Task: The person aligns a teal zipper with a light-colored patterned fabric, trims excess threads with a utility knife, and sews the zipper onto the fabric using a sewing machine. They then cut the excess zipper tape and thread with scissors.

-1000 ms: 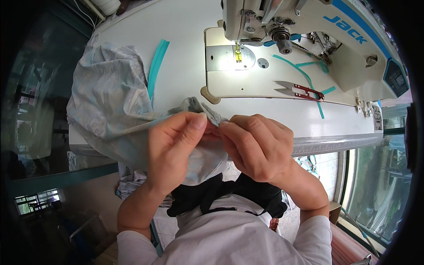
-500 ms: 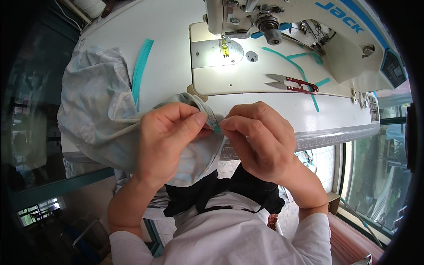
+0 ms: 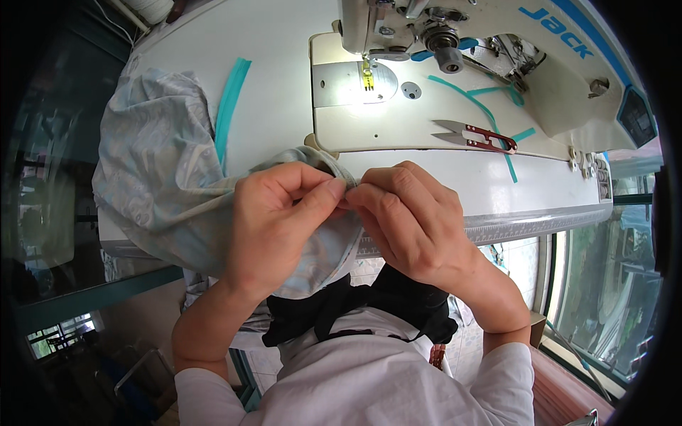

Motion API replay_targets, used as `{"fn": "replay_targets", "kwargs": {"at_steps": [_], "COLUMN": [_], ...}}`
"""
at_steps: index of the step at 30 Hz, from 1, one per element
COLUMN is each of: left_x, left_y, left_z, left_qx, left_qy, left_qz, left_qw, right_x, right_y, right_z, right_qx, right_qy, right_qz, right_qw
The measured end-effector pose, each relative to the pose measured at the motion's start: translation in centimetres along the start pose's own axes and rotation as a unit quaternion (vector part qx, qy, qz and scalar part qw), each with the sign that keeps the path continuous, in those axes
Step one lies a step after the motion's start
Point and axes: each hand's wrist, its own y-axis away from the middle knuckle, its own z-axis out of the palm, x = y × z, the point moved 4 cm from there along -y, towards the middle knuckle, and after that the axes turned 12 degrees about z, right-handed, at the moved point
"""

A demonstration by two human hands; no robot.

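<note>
A pale grey-blue patterned fabric piece spreads over the left of the sewing table and hangs past its front edge. My left hand pinches the fabric's seamed edge between thumb and forefinger. Right against it, my right hand is closed, its thumb and fingertips at the same edge. The fingers hide the exact spot between them, so I cannot tell whether a thread or trim is in the right pinch. Beyond the hands stands a white sewing machine with its yellow presser foot lit.
Thread snips with red-brown handles lie on the machine bed. Narrow teal strips lie around them, and a wider teal strip lies beside the fabric. A clear ruler runs along the table's front edge.
My right hand has moved slightly left, closing against the left fingertips. The green-teal bit at the fabric edge, visible before, is now covered by the fingers.
</note>
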Motion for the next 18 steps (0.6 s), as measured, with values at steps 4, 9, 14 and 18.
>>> {"fn": "replay_targets", "kwargs": {"at_steps": [4, 9, 14, 18], "left_x": [0.0, -0.2, 0.0, -0.2], "left_y": [-0.1, -0.1, -0.2, -0.3], "left_z": [0.0, -0.2, 0.0, -0.2], "left_qx": [0.007, -0.001, -0.002, -0.009], "left_qy": [0.008, 0.017, 0.025, 0.005], "left_qz": [0.003, 0.014, 0.020, 0.023], "left_qw": [1.000, 1.000, 1.000, 1.000], "right_x": [-0.1, -0.3, -0.1, 0.0], "right_y": [0.1, 0.8, 0.7, -0.2], "right_z": [-0.6, -1.5, -1.8, -1.1], "right_qx": [-0.001, -0.015, -0.018, -0.001], "right_qy": [-0.028, -0.058, -0.084, -0.073], "right_qz": [0.019, 0.059, 0.071, 0.057], "right_qw": [0.999, 0.996, 0.994, 0.996]}}
